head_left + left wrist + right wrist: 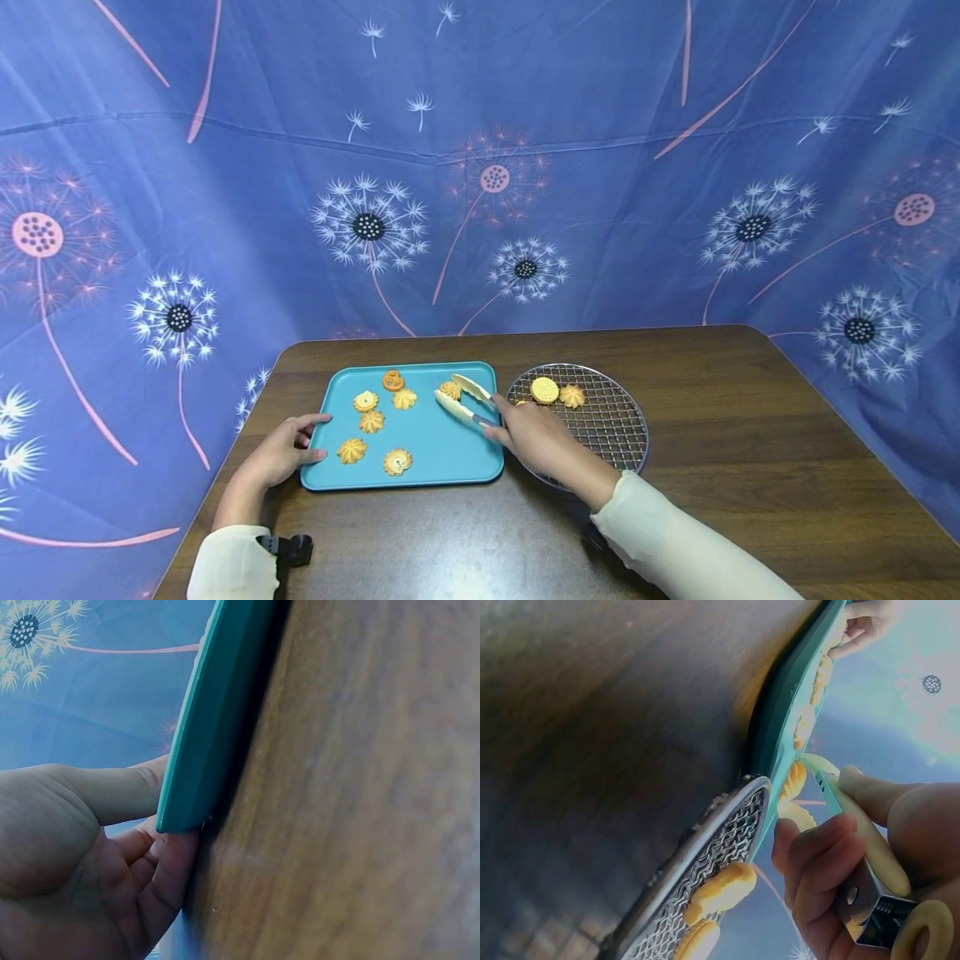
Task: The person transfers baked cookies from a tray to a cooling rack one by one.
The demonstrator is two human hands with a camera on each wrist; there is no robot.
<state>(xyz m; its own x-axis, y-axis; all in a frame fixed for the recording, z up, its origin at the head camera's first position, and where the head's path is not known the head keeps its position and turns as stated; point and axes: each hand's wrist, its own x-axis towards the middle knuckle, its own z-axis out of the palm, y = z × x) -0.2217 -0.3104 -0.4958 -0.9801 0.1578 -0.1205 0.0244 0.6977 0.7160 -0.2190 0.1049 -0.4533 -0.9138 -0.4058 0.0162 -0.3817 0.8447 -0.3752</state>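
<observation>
The right hand [542,437] hides the near left part of the wire rack [619,422] and most of a yellow piece [522,403] by its fingers, too little showing to name. The handle of the tongs [455,408] is lost beneath that hand in the head view, and whether their tips touch the cookie [451,389] between them cannot be told. In the left wrist view the tray [214,712] leaves the picture and the table [375,787] is blurred. The head view cuts off both sleeves [232,567]
</observation>
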